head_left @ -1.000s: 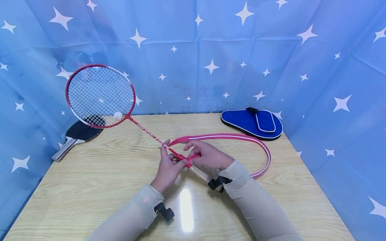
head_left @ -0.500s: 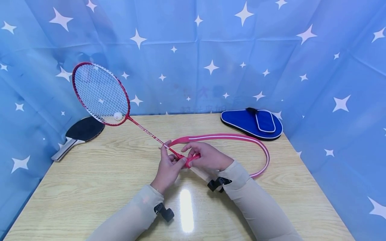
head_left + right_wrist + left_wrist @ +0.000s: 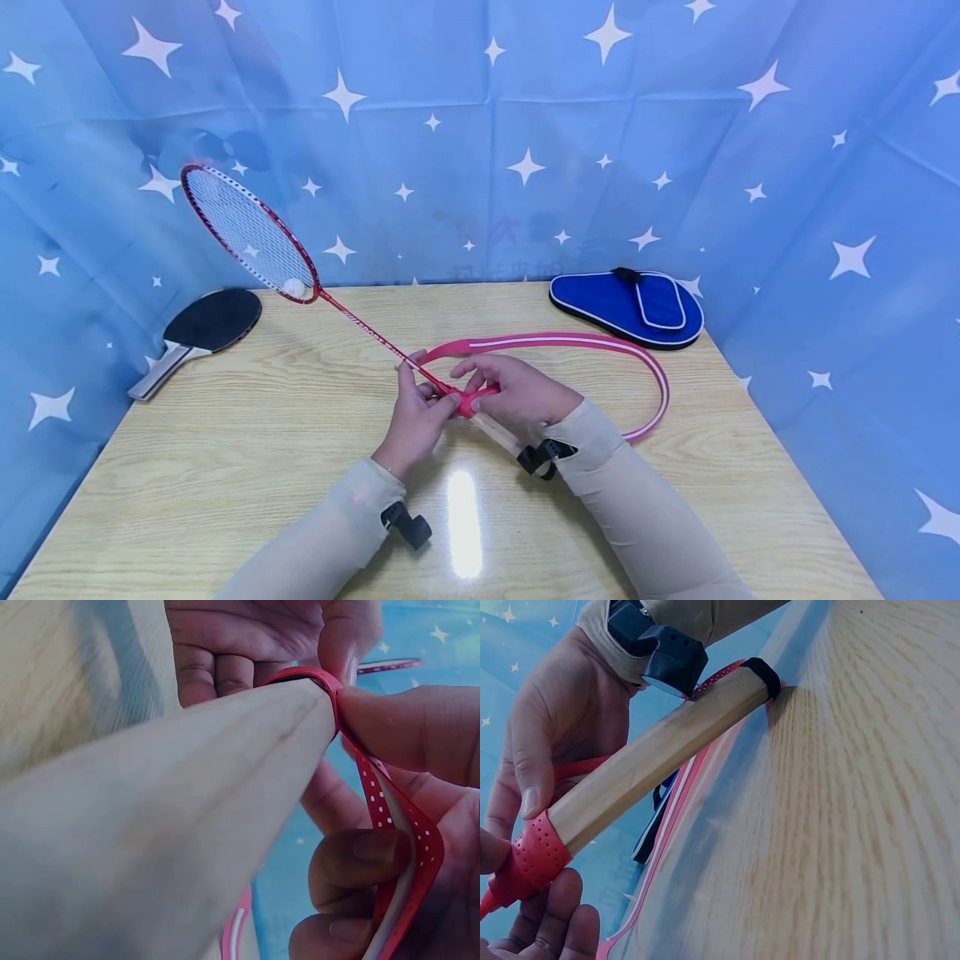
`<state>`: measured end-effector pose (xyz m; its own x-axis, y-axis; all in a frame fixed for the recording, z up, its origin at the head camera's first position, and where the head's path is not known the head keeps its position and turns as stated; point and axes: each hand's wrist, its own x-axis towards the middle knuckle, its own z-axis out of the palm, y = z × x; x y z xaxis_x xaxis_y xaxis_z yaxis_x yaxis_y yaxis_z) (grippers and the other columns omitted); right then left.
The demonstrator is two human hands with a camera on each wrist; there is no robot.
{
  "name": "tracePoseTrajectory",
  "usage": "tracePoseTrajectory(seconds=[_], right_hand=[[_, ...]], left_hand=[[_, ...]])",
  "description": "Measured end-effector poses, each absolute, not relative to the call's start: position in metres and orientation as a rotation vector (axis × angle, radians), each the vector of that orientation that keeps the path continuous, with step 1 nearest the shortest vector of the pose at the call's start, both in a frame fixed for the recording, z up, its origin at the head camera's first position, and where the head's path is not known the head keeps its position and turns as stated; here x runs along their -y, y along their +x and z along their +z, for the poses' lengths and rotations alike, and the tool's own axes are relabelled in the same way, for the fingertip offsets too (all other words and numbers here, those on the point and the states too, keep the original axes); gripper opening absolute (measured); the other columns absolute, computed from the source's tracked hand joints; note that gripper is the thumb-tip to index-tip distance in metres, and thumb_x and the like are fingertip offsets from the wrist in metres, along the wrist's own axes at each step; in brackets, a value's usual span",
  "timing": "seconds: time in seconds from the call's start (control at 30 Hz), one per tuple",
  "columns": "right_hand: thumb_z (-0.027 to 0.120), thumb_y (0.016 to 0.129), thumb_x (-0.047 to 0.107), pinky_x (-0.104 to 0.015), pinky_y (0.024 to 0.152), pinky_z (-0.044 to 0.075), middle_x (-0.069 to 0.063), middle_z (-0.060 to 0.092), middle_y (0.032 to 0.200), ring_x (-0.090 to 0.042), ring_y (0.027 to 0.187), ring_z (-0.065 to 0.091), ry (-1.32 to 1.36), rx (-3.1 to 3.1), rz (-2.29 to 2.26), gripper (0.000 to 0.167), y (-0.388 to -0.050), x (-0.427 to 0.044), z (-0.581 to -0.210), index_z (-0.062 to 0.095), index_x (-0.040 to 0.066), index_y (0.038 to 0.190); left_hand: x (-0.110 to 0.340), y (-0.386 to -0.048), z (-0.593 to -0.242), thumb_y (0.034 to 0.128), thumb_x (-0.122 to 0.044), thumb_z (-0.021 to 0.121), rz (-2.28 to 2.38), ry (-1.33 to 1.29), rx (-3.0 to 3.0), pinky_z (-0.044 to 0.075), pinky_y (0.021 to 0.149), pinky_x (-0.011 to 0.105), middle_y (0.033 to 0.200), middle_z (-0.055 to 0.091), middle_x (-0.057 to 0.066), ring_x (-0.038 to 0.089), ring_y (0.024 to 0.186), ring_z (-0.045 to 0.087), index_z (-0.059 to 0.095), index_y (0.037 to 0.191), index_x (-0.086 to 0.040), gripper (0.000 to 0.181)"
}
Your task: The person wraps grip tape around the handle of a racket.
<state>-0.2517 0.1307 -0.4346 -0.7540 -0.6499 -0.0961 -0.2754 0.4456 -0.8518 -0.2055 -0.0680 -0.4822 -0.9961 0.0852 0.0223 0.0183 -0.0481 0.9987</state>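
A red and white badminton racket (image 3: 367, 330) slants up to the left, its head raised off the table. At the top of its handle my left hand (image 3: 417, 423) pinches it between thumb and fingers. Bare wood shows along the handle (image 3: 656, 754), which ends in a black butt. Red perforated grip tape (image 3: 536, 855) is wrapped around the handle's upper end. My right hand (image 3: 525, 388) pinches this wrap with the thumb, and the loose strip (image 3: 420, 847) runs through its curled fingers. The tape's long tail (image 3: 570, 338), with a white stripe, loops across the table.
A black table tennis bat (image 3: 213, 321) lies at the left, with a white ball (image 3: 293, 287) behind the racket strings. The blue bat case (image 3: 600, 304) rests at the back right. A starry blue curtain (image 3: 465, 167) hangs around the wooden table (image 3: 225, 467).
The racket has turned about its shaft, so its head looks narrower now. Both hands stay almost in place, and the tape tail has shifted only slightly.
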Motion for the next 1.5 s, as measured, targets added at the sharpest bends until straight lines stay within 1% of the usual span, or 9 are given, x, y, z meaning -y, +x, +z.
tracePoseTrajectory(seconds=[0.1, 0.33, 0.6, 0.7, 0.83, 1.0, 1.2, 1.33, 1.5], right_hand=[[0.071, 0.094, -0.001, -0.034, 0.083, 0.061, -0.001, 0.074, 0.111, -0.019, 0.103, 0.069, -0.771, -2.288, -1.224, 0.047, -0.2513, -0.1311, -0.4342, 0.065, 0.016, 0.137], [0.073, 0.093, 0.001, -0.033, 0.08, 0.059, 0.002, 0.075, 0.102, -0.02, 0.096, 0.068, -0.801, -2.289, -1.229, 0.04, -0.2512, -0.1314, -0.4343, 0.073, 0.021, 0.128], [0.077, 0.092, 0.001, -0.033, 0.082, 0.06, 0.001, 0.074, 0.1, -0.019, 0.093, 0.068, -0.874, -2.297, -1.242, 0.037, -0.2508, -0.1297, -0.4334, 0.074, 0.018, 0.124], [0.076, 0.092, 0.0, -0.032, 0.081, 0.06, 0.002, 0.074, 0.102, -0.019, 0.094, 0.068, -0.882, -2.312, -1.217, 0.038, -0.2509, -0.1297, -0.4333, 0.073, 0.018, 0.126], [0.071, 0.094, -0.001, -0.03, 0.074, 0.057, 0.002, 0.073, 0.106, -0.02, 0.093, 0.065, -0.874, -2.312, -1.194, 0.041, -0.251, -0.1308, -0.4332, 0.072, 0.02, 0.13], [0.064, 0.096, -0.005, -0.029, 0.07, 0.051, 0.003, 0.073, 0.107, -0.02, 0.087, 0.061, -0.868, -2.321, -1.206, 0.043, -0.2528, -0.1317, -0.4362, 0.073, 0.02, 0.13], [0.064, 0.094, -0.006, -0.03, 0.072, 0.051, 0.002, 0.073, 0.103, -0.021, 0.086, 0.061, -0.862, -2.348, -1.203, 0.044, -0.2529, -0.1315, -0.437, 0.075, 0.02, 0.128], [0.063, 0.093, -0.007, -0.032, 0.073, 0.052, 0.002, 0.072, 0.096, -0.021, 0.085, 0.062, -0.829, -2.379, -1.21, 0.045, -0.2526, -0.1314, -0.4355, 0.075, 0.021, 0.126], [0.066, 0.09, -0.005, -0.031, 0.071, 0.052, -0.002, 0.07, 0.091, -0.022, 0.08, 0.061, -0.805, -2.36, -1.252, 0.044, -0.2529, -0.1316, -0.4355, 0.073, 0.016, 0.129]], left_hand=[[0.0678, -0.2053, -0.4819, 0.0972, 0.004, 0.064, 2.229, 0.12, -2.132, 0.065, 0.082, 0.044, 0.103, 0.067, 0.023, 0.023, 0.082, 0.073, 0.017, 0.159, -0.016, 0.081], [0.067, -0.2055, -0.4822, 0.0971, 0.005, 0.063, 2.246, 0.124, -2.087, 0.065, 0.081, 0.038, 0.107, 0.065, 0.023, 0.023, 0.081, 0.075, 0.017, 0.16, -0.021, 0.083], [0.067, -0.2047, -0.4833, 0.0985, -0.003, 0.07, 2.224, 0.126, -2.103, 0.066, 0.08, 0.037, 0.101, 0.069, 0.02, 0.023, 0.082, 0.076, 0.016, 0.161, -0.023, 0.085], [0.0672, -0.2049, -0.4843, 0.0988, -0.004, 0.069, 2.215, 0.123, -2.103, 0.065, 0.079, 0.036, 0.1, 0.069, 0.021, 0.023, 0.082, 0.076, 0.014, 0.162, -0.021, 0.086], [0.0669, -0.2047, -0.4836, 0.0981, 0.0, 0.068, 2.237, 0.117, -2.094, 0.065, 0.079, 0.036, 0.101, 0.069, 0.023, 0.023, 0.082, 0.076, 0.013, 0.162, -0.016, 0.086], [0.0666, -0.2046, -0.4826, 0.0964, 0.003, 0.066, 2.244, 0.11, -2.102, 0.065, 0.078, 0.034, 0.101, 0.07, 0.024, 0.023, 0.081, 0.076, 0.015, 0.161, -0.016, 0.085], [0.066, -0.2043, -0.4827, 0.0954, 0.004, 0.065, 2.247, 0.102, -2.101, 0.065, 0.079, 0.033, 0.099, 0.068, 0.023, 0.022, 0.08, 0.075, 0.017, 0.16, -0.018, 0.084], [0.0656, -0.2043, -0.4823, 0.0956, 0.005, 0.065, 2.267, 0.093, -2.112, 0.065, 0.078, 0.032, 0.1, 0.067, 0.023, 0.022, 0.08, 0.075, 0.016, 0.159, -0.017, 0.083], [0.0654, -0.2043, -0.4816, 0.0953, 0.006, 0.064, 2.278, 0.088, -2.126, 0.065, 0.079, 0.038, 0.098, 0.068, 0.022, 0.021, 0.078, 0.074, 0.017, 0.158, -0.015, 0.082]])
